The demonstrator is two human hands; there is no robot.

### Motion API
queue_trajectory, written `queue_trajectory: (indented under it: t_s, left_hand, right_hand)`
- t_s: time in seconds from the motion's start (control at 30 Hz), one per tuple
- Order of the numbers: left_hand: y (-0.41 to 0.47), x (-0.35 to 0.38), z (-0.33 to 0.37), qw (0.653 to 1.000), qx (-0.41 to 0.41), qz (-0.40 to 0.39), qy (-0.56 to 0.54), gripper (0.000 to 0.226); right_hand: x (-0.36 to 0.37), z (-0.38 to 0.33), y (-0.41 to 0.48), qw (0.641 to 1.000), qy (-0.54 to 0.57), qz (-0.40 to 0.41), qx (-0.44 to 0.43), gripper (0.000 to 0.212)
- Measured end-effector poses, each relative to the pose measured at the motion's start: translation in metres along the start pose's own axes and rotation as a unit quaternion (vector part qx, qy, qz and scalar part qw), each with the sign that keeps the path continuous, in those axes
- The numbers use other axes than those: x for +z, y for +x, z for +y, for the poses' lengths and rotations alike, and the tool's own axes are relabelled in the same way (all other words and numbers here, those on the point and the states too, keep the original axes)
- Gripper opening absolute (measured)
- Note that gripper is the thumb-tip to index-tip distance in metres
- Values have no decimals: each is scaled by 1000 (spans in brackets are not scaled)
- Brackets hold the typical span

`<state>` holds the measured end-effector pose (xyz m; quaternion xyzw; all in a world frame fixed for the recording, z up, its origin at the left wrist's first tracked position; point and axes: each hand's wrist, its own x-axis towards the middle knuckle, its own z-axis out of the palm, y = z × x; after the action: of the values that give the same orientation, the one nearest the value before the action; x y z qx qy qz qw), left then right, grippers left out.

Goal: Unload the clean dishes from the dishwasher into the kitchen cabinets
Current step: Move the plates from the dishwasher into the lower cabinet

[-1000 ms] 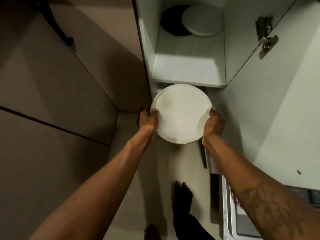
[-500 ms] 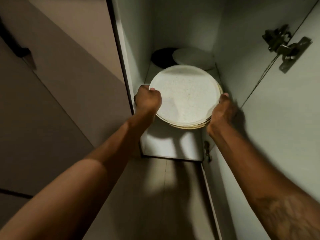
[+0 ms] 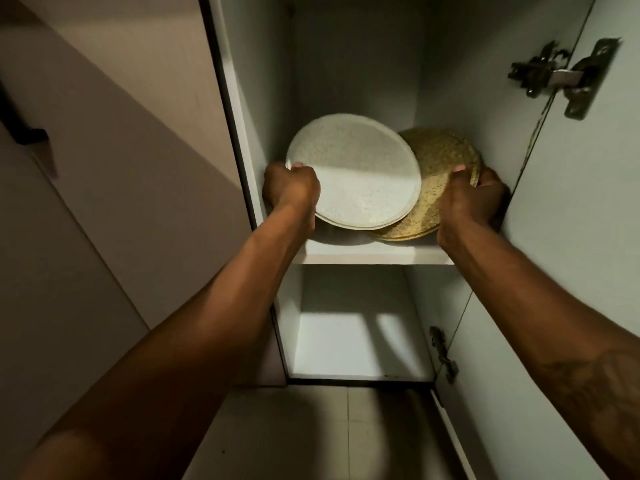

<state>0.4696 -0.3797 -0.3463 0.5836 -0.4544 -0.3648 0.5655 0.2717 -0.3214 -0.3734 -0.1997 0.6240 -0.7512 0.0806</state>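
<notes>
Gripping: left hand point(image 3: 290, 187) curls tight on the white plate's point(image 3: 353, 171) rim at its 8 o'clock edge.
Right hand point(image 3: 469, 199): fingers clenched over the speckled gold plate's point(image 3: 441, 168) rim at 4 o'clock.
Plates: both over the upper shelf point(image 3: 374, 254) inside the cabinet; white one overlaps the gold one's left part.
Obstacles: cabinet side walls close at 9 and 3 o'clock; open door point(image 3: 588, 202) with hinge point(image 3: 561, 77) at 2 o'clock.
Open room: dark space behind the plates at 12 o'clock; lower shelf point(image 3: 346, 344) bare at 6 o'clock.
</notes>
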Motion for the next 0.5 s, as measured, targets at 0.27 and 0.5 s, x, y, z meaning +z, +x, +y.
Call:
queue_trajectory:
  t_s: [0.27, 0.5]
  left_hand:
    - [-8, -10, -6, 837, 529, -10, 141, 34]
    - [0, -6, -61, 700, 626, -88, 332, 70]
  right_hand:
    - [-1, -7, -2, 972, -20, 71, -223, 28]
    - [-7, 0, -9, 879, -161, -68, -443, 49]
